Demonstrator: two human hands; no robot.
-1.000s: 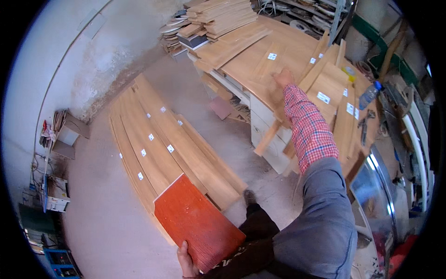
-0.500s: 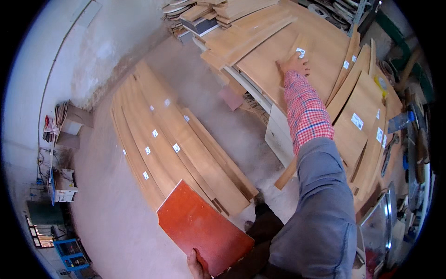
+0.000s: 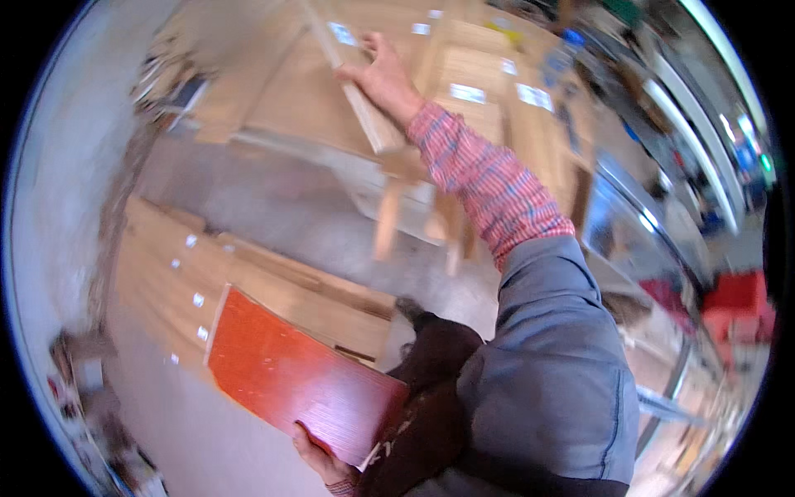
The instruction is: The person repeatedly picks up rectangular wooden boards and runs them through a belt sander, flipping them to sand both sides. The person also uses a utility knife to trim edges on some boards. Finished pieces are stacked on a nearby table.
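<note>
My left hand (image 3: 313,455) grips the lower edge of a flat red-orange board (image 3: 290,360) with a pale rim, its thumb lying on the face. The board is held close in front of my body. Stretched out over a stack of wooden panels, my right hand (image 3: 385,83) is closed on a narrow wooden board (image 3: 368,120), tilted with its pale edge showing. A white label (image 3: 341,33) sits beside the fingers. Motion blurs this part, and the board's far end runs out at the top.
Labelled wooden planks (image 3: 157,273) lie on the floor at the left. More panels with labels (image 3: 468,93) cover the bench to the right of my hand. Tools and metal pieces crowd the right side, near a red object (image 3: 737,302). A wall (image 3: 58,166) stands at far left.
The view has swung to the right. My right hand, earlier spread on the labelled panel, now grips a narrow wooden board that it has raised. My left hand keeps hold of the red-orange board.
</note>
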